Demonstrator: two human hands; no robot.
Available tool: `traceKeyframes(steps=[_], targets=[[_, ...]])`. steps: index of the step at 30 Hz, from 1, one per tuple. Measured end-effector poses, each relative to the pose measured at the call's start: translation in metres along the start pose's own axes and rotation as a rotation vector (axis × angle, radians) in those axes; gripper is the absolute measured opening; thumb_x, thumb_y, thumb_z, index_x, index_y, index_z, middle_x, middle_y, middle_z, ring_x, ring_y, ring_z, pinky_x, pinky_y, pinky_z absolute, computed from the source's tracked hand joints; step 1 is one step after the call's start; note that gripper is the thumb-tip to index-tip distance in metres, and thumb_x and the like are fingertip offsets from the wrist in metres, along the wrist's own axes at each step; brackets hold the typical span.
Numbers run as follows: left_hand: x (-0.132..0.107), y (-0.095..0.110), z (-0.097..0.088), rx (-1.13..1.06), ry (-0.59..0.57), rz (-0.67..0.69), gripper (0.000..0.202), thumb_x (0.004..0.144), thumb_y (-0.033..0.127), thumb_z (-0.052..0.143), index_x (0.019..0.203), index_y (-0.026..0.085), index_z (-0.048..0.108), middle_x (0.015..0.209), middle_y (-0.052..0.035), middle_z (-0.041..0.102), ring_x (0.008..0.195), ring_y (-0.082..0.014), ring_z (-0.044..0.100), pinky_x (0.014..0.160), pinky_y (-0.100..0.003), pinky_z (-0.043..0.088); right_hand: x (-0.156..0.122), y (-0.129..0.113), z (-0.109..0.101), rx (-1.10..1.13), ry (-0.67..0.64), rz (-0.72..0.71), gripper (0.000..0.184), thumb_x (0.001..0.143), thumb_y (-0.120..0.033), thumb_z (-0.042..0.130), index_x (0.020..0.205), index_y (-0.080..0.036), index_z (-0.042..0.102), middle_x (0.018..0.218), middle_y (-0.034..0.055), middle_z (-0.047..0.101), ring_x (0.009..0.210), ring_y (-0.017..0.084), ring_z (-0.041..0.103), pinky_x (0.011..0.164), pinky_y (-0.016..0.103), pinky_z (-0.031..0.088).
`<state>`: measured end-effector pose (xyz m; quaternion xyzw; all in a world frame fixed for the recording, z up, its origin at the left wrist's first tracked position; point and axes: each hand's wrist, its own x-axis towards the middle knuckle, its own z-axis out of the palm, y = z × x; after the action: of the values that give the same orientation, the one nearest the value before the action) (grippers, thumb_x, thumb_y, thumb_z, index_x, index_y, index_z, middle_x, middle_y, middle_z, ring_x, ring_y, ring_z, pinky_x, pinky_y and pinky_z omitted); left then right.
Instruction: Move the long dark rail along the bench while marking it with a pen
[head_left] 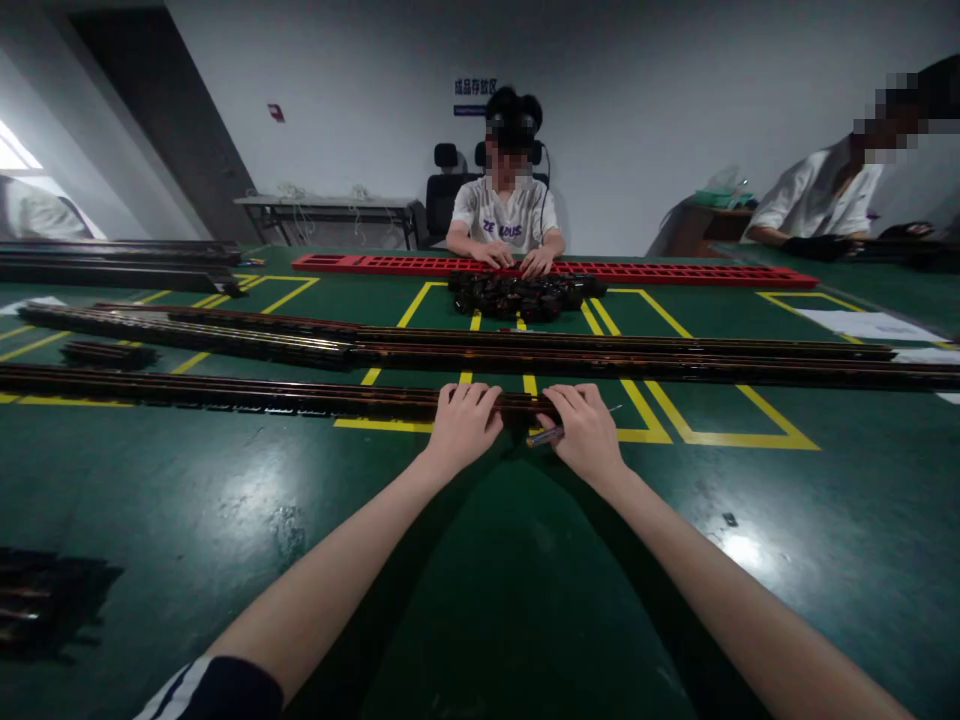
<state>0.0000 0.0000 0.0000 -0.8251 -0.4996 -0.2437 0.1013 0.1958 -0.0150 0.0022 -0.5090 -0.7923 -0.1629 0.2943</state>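
A long dark rail (225, 392) lies across the green table (480, 580) in front of me, ending near the middle. My left hand (463, 425) rests on the rail's right end with its fingers curled over it. My right hand (586, 430) lies just to the right, fingers bent down on the rail's tip, with a thin pen-like tool (546, 436) under the thumb. Two more long dark rails (637, 352) stretch across the table behind my hands.
Opposite me a person sits with both hands on a long red rack (360, 264), a heap of small black parts (525, 296) before them. Another person sits at the far right. Yellow lines mark the table. Dark rails are stacked at the far left (112, 262).
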Motion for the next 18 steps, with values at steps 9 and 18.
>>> traceKeyframes(steps=[9, 18], targets=[[-0.0006, -0.0003, -0.0014, -0.016, 0.000, 0.001, 0.037, 0.091, 0.029, 0.042, 0.122, 0.016, 0.056, 0.118, -0.0092, 0.064, 0.108, -0.0243, 0.057, 0.100, -0.046, 0.038, 0.0010, -0.0030, -0.0014, 0.007, 0.016, 0.046, 0.024, 0.083, -0.018, 0.053, 0.102, -0.010, 0.066, 0.101, 0.0139, 0.068, 0.091, 0.028, 0.051, 0.075, 0.042, 0.050], [-0.0003, -0.0008, -0.0026, 0.037, 0.012, -0.041, 0.040, 0.091, 0.038, 0.043, 0.121, 0.015, 0.057, 0.117, -0.0105, 0.064, 0.110, -0.0263, 0.056, 0.100, -0.047, 0.036, -0.0011, -0.0002, 0.0017, 0.003, 0.046, 0.091, 0.035, 0.076, -0.003, 0.047, 0.105, -0.006, 0.065, 0.105, 0.0148, 0.067, 0.095, 0.028, 0.049, 0.080, 0.041, 0.048]])
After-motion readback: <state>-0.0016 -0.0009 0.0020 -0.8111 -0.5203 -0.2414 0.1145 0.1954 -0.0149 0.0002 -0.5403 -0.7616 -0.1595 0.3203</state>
